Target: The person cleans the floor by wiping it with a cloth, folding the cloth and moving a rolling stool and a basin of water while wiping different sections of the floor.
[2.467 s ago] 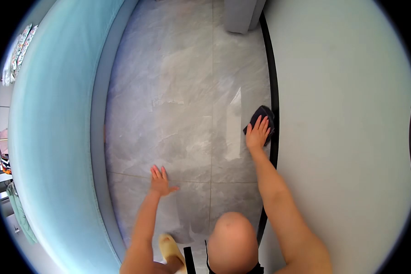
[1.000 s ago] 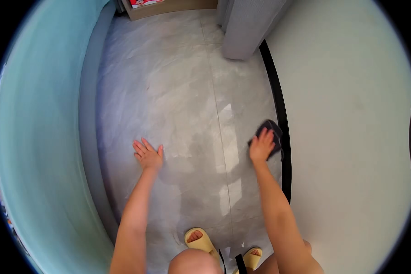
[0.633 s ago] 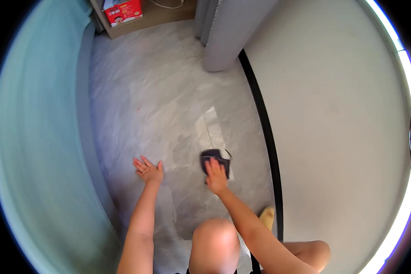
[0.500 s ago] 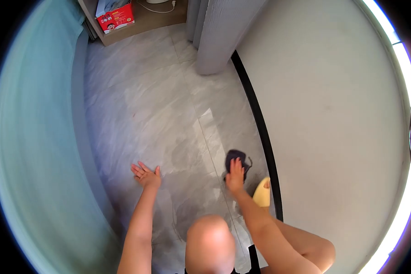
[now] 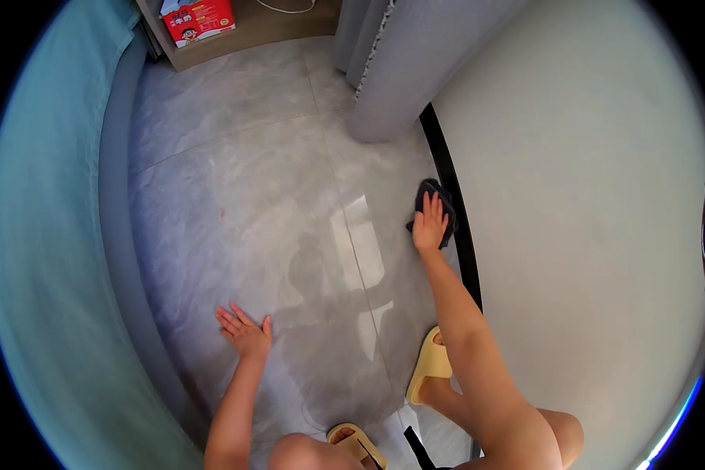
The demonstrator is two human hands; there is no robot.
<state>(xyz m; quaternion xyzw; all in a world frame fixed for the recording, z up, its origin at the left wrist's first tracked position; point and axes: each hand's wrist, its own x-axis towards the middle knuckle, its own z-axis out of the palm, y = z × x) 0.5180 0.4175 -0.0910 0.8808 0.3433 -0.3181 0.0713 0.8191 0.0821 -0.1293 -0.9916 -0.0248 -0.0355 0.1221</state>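
Note:
My right hand (image 5: pixel 430 225) presses a dark cloth (image 5: pixel 425 190) against the grey tiled floor, close to the black baseboard. Its fingers stretch over the bunched cloth and hold it under the palm. Farther left and nearer to me, my left hand (image 5: pixel 245 335) rests on the floor (image 5: pixel 235 227) with fingers spread and nothing in it. Between the two hands the shiny tiles carry reflections and a shadow.
The black baseboard (image 5: pixel 450 176) and white wall run along the right. A grey curtain (image 5: pixel 384 110) hangs ahead, by a wooden shelf with a red box (image 5: pixel 200 22). Teal fabric (image 5: pixel 55 235) covers the left side. My feet wear yellow slippers (image 5: pixel 431 364).
My right hand and the dark cloth have moved forward and right, to the baseboard. My left hand sits slightly lower in view, still spread. The second slipper has come into view.

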